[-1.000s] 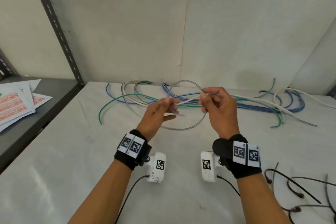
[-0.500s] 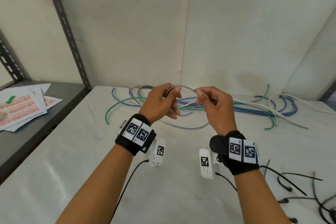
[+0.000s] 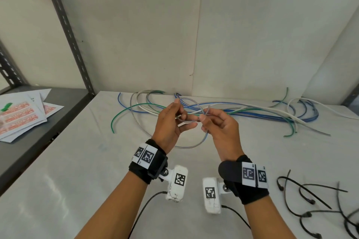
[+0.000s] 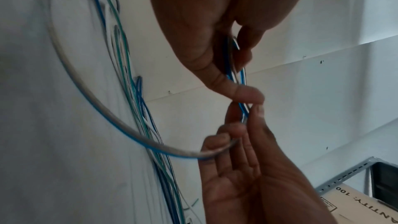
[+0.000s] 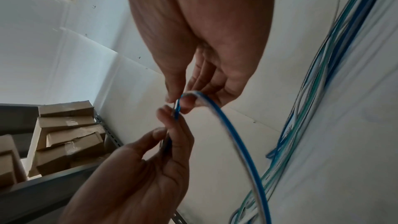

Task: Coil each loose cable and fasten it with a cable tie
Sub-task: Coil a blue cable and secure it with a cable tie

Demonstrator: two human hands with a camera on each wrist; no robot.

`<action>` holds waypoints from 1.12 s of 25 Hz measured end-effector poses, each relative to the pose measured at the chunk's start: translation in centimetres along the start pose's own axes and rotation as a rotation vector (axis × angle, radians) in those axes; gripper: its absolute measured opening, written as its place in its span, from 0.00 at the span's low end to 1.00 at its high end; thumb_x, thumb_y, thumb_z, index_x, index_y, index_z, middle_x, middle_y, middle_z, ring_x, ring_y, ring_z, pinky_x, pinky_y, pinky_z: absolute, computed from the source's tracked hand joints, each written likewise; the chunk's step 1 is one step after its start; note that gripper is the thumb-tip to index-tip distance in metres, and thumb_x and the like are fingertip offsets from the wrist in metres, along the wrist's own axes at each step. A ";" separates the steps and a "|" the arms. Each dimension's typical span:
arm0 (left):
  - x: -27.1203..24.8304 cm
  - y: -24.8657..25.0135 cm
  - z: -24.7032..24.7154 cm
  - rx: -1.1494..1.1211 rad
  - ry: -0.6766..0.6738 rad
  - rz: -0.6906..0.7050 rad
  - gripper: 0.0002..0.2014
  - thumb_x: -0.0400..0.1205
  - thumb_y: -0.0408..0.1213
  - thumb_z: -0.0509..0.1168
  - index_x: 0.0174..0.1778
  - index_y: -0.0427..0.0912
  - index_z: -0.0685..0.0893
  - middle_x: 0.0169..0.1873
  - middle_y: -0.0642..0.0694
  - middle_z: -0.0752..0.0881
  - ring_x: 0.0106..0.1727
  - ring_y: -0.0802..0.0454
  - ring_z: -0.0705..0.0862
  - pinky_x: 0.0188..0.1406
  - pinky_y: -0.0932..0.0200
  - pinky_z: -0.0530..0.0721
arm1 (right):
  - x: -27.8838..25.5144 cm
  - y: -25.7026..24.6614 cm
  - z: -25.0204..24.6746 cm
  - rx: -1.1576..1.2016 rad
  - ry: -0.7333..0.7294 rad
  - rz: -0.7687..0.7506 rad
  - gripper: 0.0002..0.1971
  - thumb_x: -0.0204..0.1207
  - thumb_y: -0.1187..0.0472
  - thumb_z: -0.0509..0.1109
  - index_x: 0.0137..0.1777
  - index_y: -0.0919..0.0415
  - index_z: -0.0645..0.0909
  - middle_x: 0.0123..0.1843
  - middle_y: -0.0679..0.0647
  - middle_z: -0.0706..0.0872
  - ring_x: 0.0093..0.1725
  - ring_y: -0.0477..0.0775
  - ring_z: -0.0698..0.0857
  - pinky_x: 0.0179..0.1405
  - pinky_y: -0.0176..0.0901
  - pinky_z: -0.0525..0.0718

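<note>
Head view: both hands are working above the white table [image 3: 77, 161], forming a loop in one grey-and-blue cable [image 3: 191, 144]. Left hand [image 3: 171, 122] is pinching the strands between thumb and forefingers. Right hand [image 3: 219, 128] is pinching the same cable right beside it, thumb and index clamped, other fingers loosely curled. Fingertips of the two hands are nearly touching.

Left wrist view is showing the loop [image 4: 86, 94] hanging free below the hands, with the pinch point [image 4: 243, 108] where the strands are crossing. Right wrist view is confirming two strands sitting side by side in the pinch [image 5: 177, 108].

The rest of the loose cables [image 3: 242, 111] are lying in a tangle at the back of the table, green, white and blue mixed. The black cable ties [image 3: 310, 200] are lying near the right forearm, untouched.

Doing it well, my read:
- Keep the left pinch fixed as the anchor and feed each new turn in with the right.
- Match loop sizes and lay strands flat, not twisted over each other.
- The cable looks springy, so don't ease off before a tie is on.
- Watch that the trailing end isn't dragging the neighbouring cables along.
- One hand must hold the whole coil before the other is reaching for a tie.
</note>
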State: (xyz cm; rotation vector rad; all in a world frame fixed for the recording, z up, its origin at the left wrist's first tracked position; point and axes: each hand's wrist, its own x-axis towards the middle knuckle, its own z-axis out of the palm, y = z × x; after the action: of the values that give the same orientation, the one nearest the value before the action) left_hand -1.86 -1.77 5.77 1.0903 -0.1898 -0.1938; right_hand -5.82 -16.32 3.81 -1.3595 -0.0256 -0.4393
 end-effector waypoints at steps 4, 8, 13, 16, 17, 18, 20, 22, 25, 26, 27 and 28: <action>-0.3 0.3 -0.7 0.240 -0.051 0.076 0.14 0.90 0.42 0.59 0.54 0.37 0.85 0.40 0.43 0.85 0.48 0.45 0.88 0.43 0.48 0.91 | 0.5 -0.7 -0.9 -0.109 0.056 -0.119 0.05 0.77 0.69 0.76 0.51 0.61 0.87 0.41 0.56 0.91 0.36 0.47 0.87 0.38 0.38 0.84; -0.6 0.6 -0.6 0.402 -0.063 0.199 0.10 0.89 0.38 0.62 0.58 0.40 0.88 0.36 0.40 0.86 0.41 0.46 0.90 0.40 0.49 0.92 | 0.4 -1.1 -2.1 -0.462 0.082 -0.267 0.08 0.81 0.60 0.74 0.58 0.51 0.89 0.49 0.47 0.91 0.45 0.52 0.89 0.38 0.49 0.88; -0.8 1.7 0.0 0.467 -0.089 0.202 0.11 0.88 0.36 0.64 0.56 0.33 0.88 0.36 0.37 0.88 0.39 0.41 0.91 0.41 0.49 0.92 | 0.4 -2.1 -1.9 -0.531 0.039 -0.428 0.13 0.85 0.63 0.69 0.67 0.53 0.87 0.57 0.44 0.88 0.53 0.47 0.89 0.44 0.43 0.91; -0.9 2.9 0.2 0.487 -0.125 0.196 0.11 0.89 0.35 0.63 0.57 0.31 0.87 0.38 0.35 0.89 0.41 0.40 0.91 0.45 0.48 0.92 | 0.5 -3.0 -2.0 -0.565 -0.025 -0.465 0.16 0.85 0.67 0.68 0.69 0.54 0.86 0.54 0.49 0.86 0.51 0.46 0.87 0.46 0.36 0.88; -0.9 3.2 0.4 0.496 -0.125 0.214 0.11 0.89 0.35 0.63 0.57 0.31 0.87 0.39 0.35 0.90 0.41 0.42 0.91 0.45 0.47 0.92 | 0.5 -3.4 -2.1 -0.558 -0.056 -0.448 0.16 0.85 0.67 0.68 0.70 0.54 0.85 0.53 0.51 0.85 0.50 0.48 0.87 0.44 0.37 0.89; -1.0 3.5 0.5 0.507 -0.125 0.233 0.11 0.89 0.34 0.63 0.56 0.31 0.87 0.40 0.35 0.90 0.41 0.44 0.91 0.46 0.47 0.92 | 0.4 -3.8 -2.1 -0.547 -0.083 -0.421 0.17 0.84 0.68 0.69 0.70 0.54 0.85 0.51 0.52 0.85 0.48 0.49 0.87 0.43 0.37 0.89; -1.3 3.9 0.9 0.518 -0.141 0.254 0.10 0.89 0.33 0.63 0.57 0.31 0.87 0.43 0.33 0.91 0.40 0.45 0.90 0.46 0.46 0.92 | 0.2 -4.8 -2.2 -0.487 -0.110 -0.355 0.19 0.82 0.68 0.72 0.70 0.53 0.84 0.48 0.53 0.87 0.46 0.51 0.89 0.45 0.36 0.89; -1.6 4.3 1.4 0.528 -0.178 0.247 0.11 0.89 0.31 0.62 0.60 0.32 0.87 0.45 0.31 0.90 0.39 0.45 0.90 0.46 0.45 0.92 | -0.1 -5.7 -2.3 -0.417 -0.116 -0.314 0.15 0.78 0.68 0.76 0.63 0.57 0.85 0.46 0.53 0.90 0.43 0.51 0.91 0.46 0.37 0.88; -2.0 5.1 1.6 0.646 -0.204 0.252 0.11 0.86 0.32 0.67 0.62 0.36 0.89 0.44 0.34 0.92 0.41 0.45 0.91 0.46 0.44 0.92 | -0.4 -6.4 -2.7 -0.437 -0.145 -0.337 0.08 0.77 0.66 0.78 0.54 0.60 0.87 0.45 0.53 0.92 0.42 0.52 0.92 0.48 0.44 0.90; -2.0 5.4 1.6 0.686 -0.219 0.246 0.11 0.85 0.34 0.70 0.61 0.36 0.90 0.43 0.36 0.92 0.42 0.46 0.92 0.46 0.44 0.92 | -0.4 -6.4 -2.9 -0.454 -0.157 -0.338 0.07 0.77 0.65 0.78 0.54 0.60 0.88 0.45 0.53 0.93 0.42 0.52 0.92 0.49 0.46 0.90; -2.1 5.6 1.5 0.719 -0.238 0.237 0.11 0.83 0.34 0.71 0.60 0.37 0.91 0.41 0.39 0.92 0.41 0.46 0.92 0.46 0.44 0.92 | -0.5 -6.5 -3.0 -0.471 -0.167 -0.339 0.07 0.77 0.65 0.78 0.53 0.59 0.88 0.45 0.53 0.93 0.43 0.52 0.92 0.49 0.47 0.90; -2.2 5.9 1.5 0.752 -0.259 0.227 0.11 0.82 0.35 0.73 0.59 0.37 0.91 0.39 0.40 0.92 0.41 0.46 0.92 0.46 0.45 0.93 | -0.6 -6.5 -3.0 -0.489 -0.179 -0.341 0.07 0.77 0.65 0.78 0.53 0.58 0.89 0.45 0.52 0.93 0.43 0.52 0.92 0.49 0.47 0.90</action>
State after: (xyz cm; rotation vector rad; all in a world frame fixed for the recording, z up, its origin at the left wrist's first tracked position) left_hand -3.97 0.08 11.55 1.7756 -0.6518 -0.0532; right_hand -9.12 -19.92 9.12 -1.8848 -0.3189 -0.6351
